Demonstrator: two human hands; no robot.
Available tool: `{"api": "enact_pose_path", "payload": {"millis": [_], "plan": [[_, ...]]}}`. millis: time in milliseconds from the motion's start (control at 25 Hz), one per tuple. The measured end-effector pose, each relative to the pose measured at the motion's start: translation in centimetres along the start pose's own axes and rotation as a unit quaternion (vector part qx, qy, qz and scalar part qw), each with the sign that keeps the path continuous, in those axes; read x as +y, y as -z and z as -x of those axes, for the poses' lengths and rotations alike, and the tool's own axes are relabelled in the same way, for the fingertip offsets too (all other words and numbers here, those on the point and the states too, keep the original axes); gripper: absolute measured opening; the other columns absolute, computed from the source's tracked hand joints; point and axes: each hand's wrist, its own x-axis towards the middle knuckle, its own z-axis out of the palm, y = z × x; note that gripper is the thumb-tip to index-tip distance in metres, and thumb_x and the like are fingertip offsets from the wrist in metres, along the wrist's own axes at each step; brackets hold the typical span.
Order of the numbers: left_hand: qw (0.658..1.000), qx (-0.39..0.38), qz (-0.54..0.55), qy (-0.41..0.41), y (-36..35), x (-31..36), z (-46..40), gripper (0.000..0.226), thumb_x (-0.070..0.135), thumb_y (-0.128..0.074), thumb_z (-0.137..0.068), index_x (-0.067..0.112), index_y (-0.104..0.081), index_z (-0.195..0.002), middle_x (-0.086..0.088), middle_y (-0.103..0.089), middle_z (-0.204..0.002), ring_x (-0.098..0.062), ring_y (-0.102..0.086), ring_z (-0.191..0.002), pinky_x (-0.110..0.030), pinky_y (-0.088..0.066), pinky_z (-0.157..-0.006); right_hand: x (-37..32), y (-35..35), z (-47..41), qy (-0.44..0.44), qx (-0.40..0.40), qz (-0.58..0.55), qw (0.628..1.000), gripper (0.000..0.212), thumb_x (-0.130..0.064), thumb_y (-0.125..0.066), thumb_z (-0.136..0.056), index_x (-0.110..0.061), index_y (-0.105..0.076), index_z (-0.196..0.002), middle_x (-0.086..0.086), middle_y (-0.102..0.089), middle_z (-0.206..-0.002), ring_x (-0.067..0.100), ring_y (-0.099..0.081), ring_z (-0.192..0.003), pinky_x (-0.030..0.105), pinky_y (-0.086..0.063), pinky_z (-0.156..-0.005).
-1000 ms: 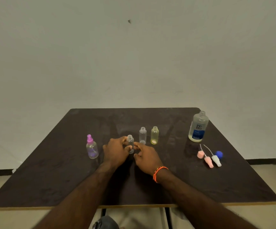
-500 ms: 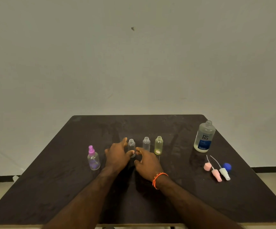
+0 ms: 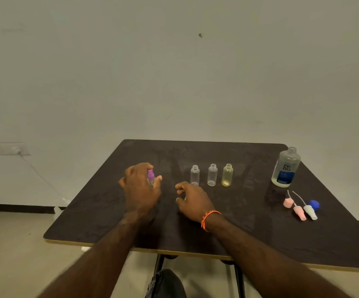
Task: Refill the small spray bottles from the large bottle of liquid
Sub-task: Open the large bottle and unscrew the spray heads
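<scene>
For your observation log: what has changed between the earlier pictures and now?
The left hand let go of the leftmost open bottle and moved left to the purple-capped bottle, fingers around it. The right hand drew back. The other bottles, large bottle and loose spray tops stayed put.

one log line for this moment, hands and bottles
left hand: reaching around purple-capped spray bottle | right hand: loosely curled, empty | three small bottles: uncapped, upright | large bottle: uncapped, untouched
</scene>
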Motion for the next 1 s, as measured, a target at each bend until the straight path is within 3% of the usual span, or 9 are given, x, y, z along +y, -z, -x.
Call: {"api": "enact_pose_path", "payload": {"millis": [160, 320, 480, 680, 840, 1000], "plan": [[0.990, -0.101, -0.014, 0.093, 0.1, -4.3, -0.9, 0.063, 0.046, -0.082, -0.084, 0.021, -0.060, -0.138, 0.000, -0.063, -0.137, -0.024, -0.048, -0.136, -0.051, -0.034, -0.108, -1.8, -2.0, -1.9, 0.000, -0.024, -0.012, 1.000, 0.054, -0.013, -0.056, -0.086, -0.021, -0.051, -0.139, -0.002, -0.064, -0.130, 0.015, -0.061, -0.118, 0.032, -0.048, -0.102], [0.976, -0.172, 0.016, 0.129, -1.0, -6.2, -1.7, 0.062, 0.049, -0.082, -0.083, 0.028, -0.063, -0.138, 0.010, -0.072, -0.127, -0.017, -0.063, -0.125, -0.050, -0.039, -0.110, -3.2, -3.4, -4.1, -0.012, -0.042, -0.038, 0.998, 0.069, -0.005, -0.050, -0.084, -0.025, -0.040, -0.150, 0.002, -0.058, -0.142, 0.023, -0.056, -0.128, 0.037, -0.045, -0.107], [0.972, -0.207, 0.066, 0.089, -1.9, -6.7, -1.9, 0.036, 0.049, -0.079, -0.085, 0.045, -0.071, -0.120, 0.030, -0.073, -0.101, -0.001, -0.069, -0.104, -0.053, -0.049, -0.106, -4.0, -4.0, -4.6, 0.008, -0.041, -0.075, 0.996, 0.059, -0.008, -0.052, -0.085, -0.026, -0.050, -0.141, 0.003, -0.066, -0.128, 0.024, -0.063, -0.116, 0.040, -0.050, -0.101], [0.959, -0.253, 0.123, 0.041, -2.4, -4.0, -0.6, 0.026, 0.052, -0.083, -0.078, 0.057, -0.070, -0.100, 0.034, -0.073, -0.096, 0.009, -0.070, -0.093, -0.046, -0.056, -0.098, -1.8, -1.9, -2.4, -0.008, 0.024, -0.071, 0.997, 0.040, -0.017, -0.059, -0.081, -0.027, -0.062, -0.120, -0.006, -0.071, -0.107, 0.013, -0.067, -0.094, 0.034, -0.056, -0.084], [0.943, -0.293, 0.155, -0.001, -4.1, 0.0, 1.5, 0.031, 0.049, -0.085, -0.077, 0.049, -0.073, -0.106, 0.032, -0.074, -0.097, 0.008, -0.070, -0.095, -0.047, -0.055, -0.100, 1.4, 1.4, 1.0, -0.020, 0.064, -0.050, 0.997, 0.030, -0.020, -0.061, -0.081, -0.029, -0.064, -0.110, -0.010, -0.069, -0.099, 0.008, -0.065, -0.089, 0.030, -0.056, -0.079], [0.931, -0.326, 0.159, -0.041, -5.9, 4.1, 3.2, 0.048, 0.069, -0.072, -0.071, 0.053, -0.069, -0.117, 0.034, -0.073, -0.099, 0.010, -0.067, -0.101, -0.052, -0.050, -0.105, 4.6, 4.5, 3.7, -0.036, 0.086, -0.034, 0.995, 0.027, -0.019, -0.061, -0.085, -0.029, -0.063, -0.110, -0.011, -0.069, -0.099, 0.008, -0.065, -0.090, 0.033, -0.056, -0.081]]}}
